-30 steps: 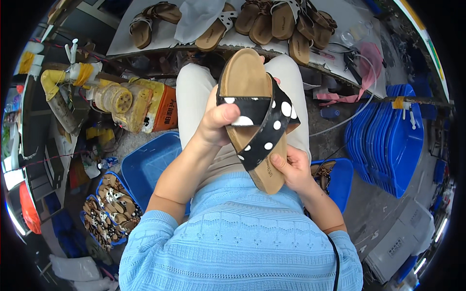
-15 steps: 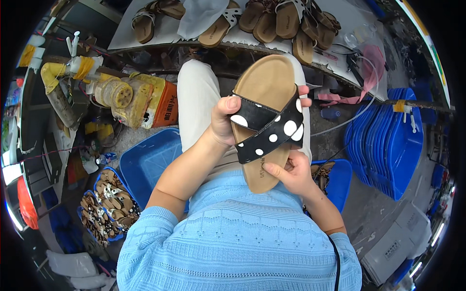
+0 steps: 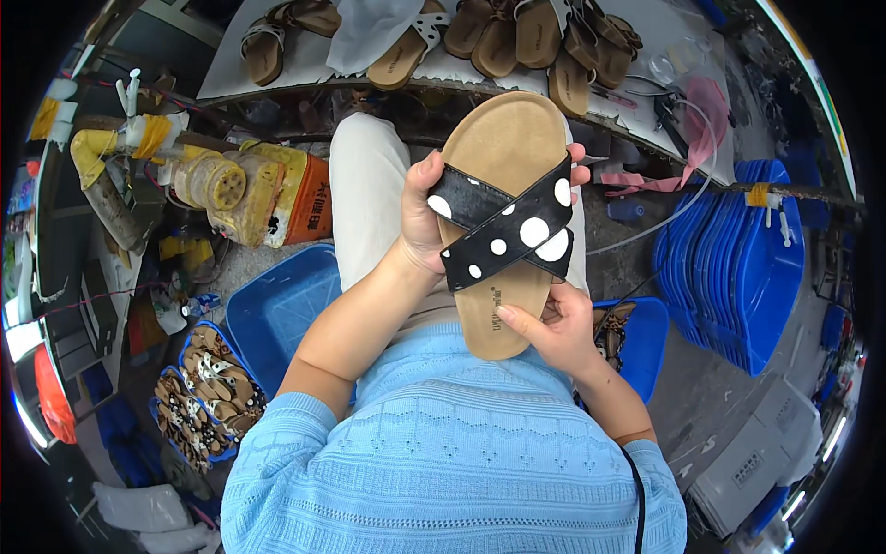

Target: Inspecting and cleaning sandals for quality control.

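I hold a tan cork-soled sandal (image 3: 503, 148) with crossed black straps dotted white, upright over my lap. My left hand (image 3: 420, 217) grips its left edge at the straps, thumb on the upper strap, fingertips showing past the right edge. My right hand (image 3: 554, 328) supports the heel end from below, thumb pressed on the footbed. My light trousers (image 3: 365, 194) lie under the sandal.
A workbench (image 3: 231, 78) ahead carries several tan sandals. A yellow glue-stained can (image 3: 263, 194) and tools stand at left. Blue baskets: one empty (image 3: 277, 314), one with patterned sandals (image 3: 198, 397), one by my right knee (image 3: 646, 342). Stacked blue trays (image 3: 738, 258) stand at right.
I have lifted the sandal up and rightward and straightened it. My left hand shifted from the strap top to the left edge; my right hand stayed at the heel.
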